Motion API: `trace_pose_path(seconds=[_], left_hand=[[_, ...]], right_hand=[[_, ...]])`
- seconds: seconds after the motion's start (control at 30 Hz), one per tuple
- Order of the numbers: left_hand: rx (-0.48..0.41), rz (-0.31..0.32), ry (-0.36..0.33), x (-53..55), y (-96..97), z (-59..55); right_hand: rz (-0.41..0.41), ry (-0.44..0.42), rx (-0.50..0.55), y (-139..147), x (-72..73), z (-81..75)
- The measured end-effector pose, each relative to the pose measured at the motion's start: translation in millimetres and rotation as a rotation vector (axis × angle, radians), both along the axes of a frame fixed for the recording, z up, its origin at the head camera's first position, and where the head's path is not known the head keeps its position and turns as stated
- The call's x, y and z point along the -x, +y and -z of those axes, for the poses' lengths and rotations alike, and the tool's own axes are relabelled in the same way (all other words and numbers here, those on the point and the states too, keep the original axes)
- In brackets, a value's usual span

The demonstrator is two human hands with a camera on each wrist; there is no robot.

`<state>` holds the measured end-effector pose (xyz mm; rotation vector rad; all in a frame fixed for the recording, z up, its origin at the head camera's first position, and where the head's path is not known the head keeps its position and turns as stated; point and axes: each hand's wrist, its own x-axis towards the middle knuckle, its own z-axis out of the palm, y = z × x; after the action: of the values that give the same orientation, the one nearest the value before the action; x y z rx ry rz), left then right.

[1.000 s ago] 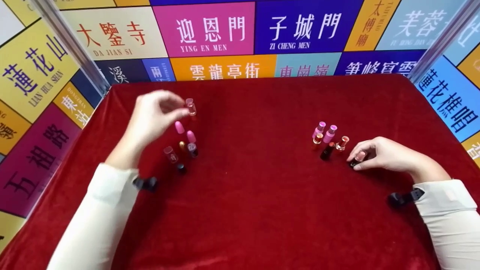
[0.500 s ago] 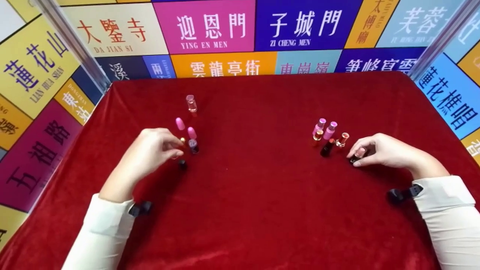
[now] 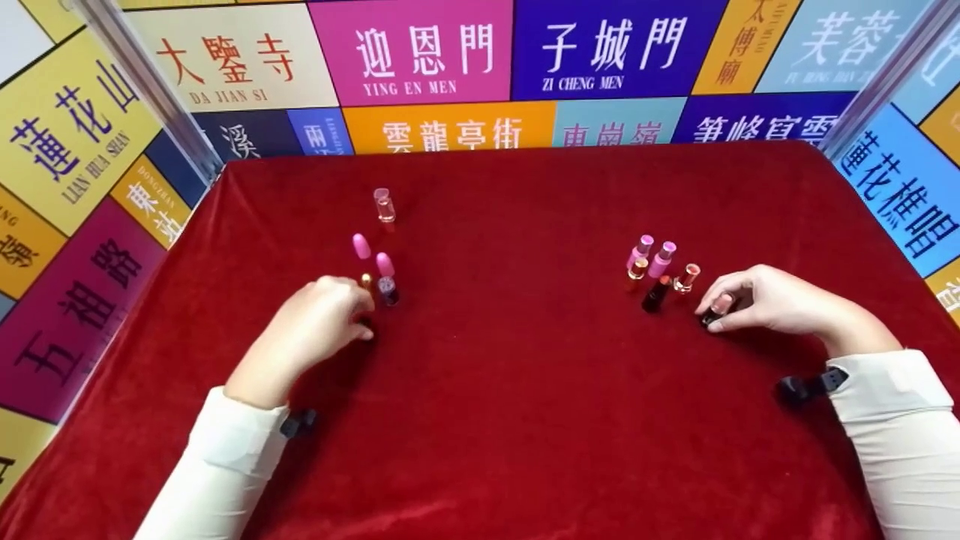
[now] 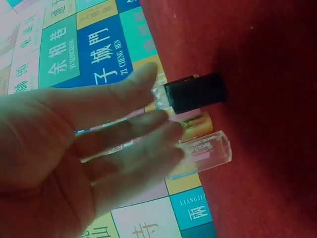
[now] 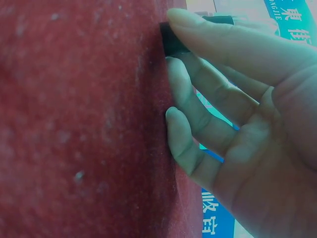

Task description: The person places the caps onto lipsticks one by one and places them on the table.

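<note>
My left hand [image 3: 319, 319] reaches over a cluster of lipstick caps at the table's left. In the left wrist view its fingers are nearly straight, with the thumb and index fingertips right by an upright black cap [image 4: 198, 93]. A gold cap [image 4: 199, 125] and a clear cap [image 4: 205, 153] stand beside it; the hand hides the black and clear ones from the head view. On the right, my right hand [image 3: 772, 304] pinches the black base of a nude-pink lipstick [image 3: 721, 304] between thumb and fingers, low at the cloth. Its little fingers rest on the cloth.
Two pink caps [image 3: 361, 245], a dark cap with a patterned top [image 3: 388, 291] and a clear cap [image 3: 384, 204] stand at left. Several uncapped lipsticks [image 3: 661, 259] stand left of my right hand. Red cloth [image 3: 487, 375] covers the table; printed panels [image 3: 420, 56] rise behind.
My left hand has come from the clear cap at the back toward the front, and now covers the black cap. The right hand keeps its grip on the lipstick in place.
</note>
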<state>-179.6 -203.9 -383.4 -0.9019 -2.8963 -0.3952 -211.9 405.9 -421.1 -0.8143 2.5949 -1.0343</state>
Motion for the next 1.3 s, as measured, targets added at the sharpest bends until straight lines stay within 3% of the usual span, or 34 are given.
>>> trace_pose_path(seconds=[0.4,0.53,0.63,0.8,1.0,1.17,1.3], left_hand=[[-0.014,-0.006,-0.069,3.2,3.7,13.4],[-0.020,0.007,-0.057,4.5,4.1,14.2],[-0.053,0.051,-0.019,4.8,5.4,12.5],[-0.171,0.119,0.049,4.9,13.6,3.5],[-0.342,0.098,0.033,7.4,34.8,-20.3],[-0.556,0.048,-0.093,14.3,55.8,-45.2],[-0.744,0.001,-0.215,21.0,64.5,-54.1]], right_hand=[[0.015,0.001,-0.005,1.0,2.4,2.9],[0.018,0.005,-0.011,1.3,2.2,1.0],[0.012,0.002,-0.012,1.2,1.2,-1.7],[-0.004,-0.008,-0.005,0.0,0.3,-2.9],[-0.005,-0.011,-0.007,-2.8,-0.9,-0.7],[0.005,-0.012,-0.009,-2.0,-0.7,-1.2],[0.017,-0.014,-0.015,-2.8,0.7,-1.0]])
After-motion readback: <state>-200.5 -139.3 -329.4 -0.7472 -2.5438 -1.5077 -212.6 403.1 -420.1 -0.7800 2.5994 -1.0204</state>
